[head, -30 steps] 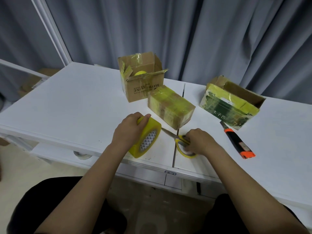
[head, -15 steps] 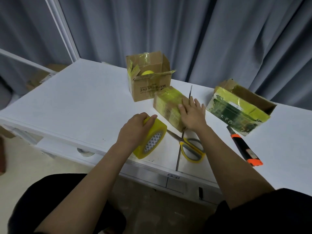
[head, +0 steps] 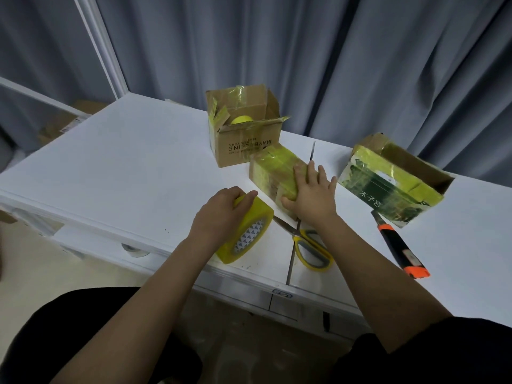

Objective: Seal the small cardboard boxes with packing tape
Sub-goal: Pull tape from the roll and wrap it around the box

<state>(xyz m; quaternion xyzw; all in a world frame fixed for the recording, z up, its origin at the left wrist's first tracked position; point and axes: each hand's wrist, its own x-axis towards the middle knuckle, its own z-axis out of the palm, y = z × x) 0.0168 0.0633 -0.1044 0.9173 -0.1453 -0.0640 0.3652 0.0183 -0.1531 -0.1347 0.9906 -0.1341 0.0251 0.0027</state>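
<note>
Yellow tape roll (head: 245,231) gripped by L hand (head: 221,214); R hand (head: 311,194) flat on taped box (head: 274,173) (near end hidden).

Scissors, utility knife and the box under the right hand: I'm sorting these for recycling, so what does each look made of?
Scissors: grey, likely steel blades; glossy yellow loops, probably plastic.
Utility knife: black and orange casing, seemingly matte plastic; its blade is not visible.
Small box under the right hand: brown cardboard wrapped in shiny, translucent yellow tape film.
</note>
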